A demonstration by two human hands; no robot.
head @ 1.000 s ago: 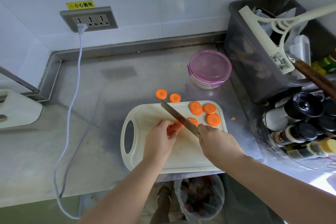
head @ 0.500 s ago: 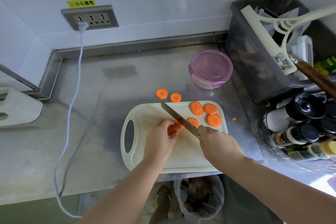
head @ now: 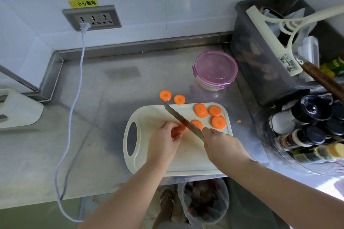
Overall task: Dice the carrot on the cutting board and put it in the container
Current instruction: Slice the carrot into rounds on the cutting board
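A white cutting board (head: 188, 161) lies on the steel counter. My left hand (head: 162, 143) holds the remaining carrot piece (head: 178, 129) down on it, fingers curled over the carrot. My right hand (head: 221, 145) grips the handle of a knife (head: 181, 121), whose blade rests across the carrot's cut end. Several round carrot slices (head: 218, 121) lie on the board's far right part. Two more slices (head: 165, 95) sit on the counter just beyond the board. The round container (head: 216, 69) with a purple lid stands behind the board, lid on.
A dark bin (head: 260, 57) with a white squeegee stands at the right, spice bottles (head: 307, 132) in front of it. A white cable (head: 74, 98) runs from the wall socket across the counter's left side. A lined waste bin (head: 204, 201) sits below the counter edge.
Hands, knife and carrot keep almost the same pose. No new slice has come off.
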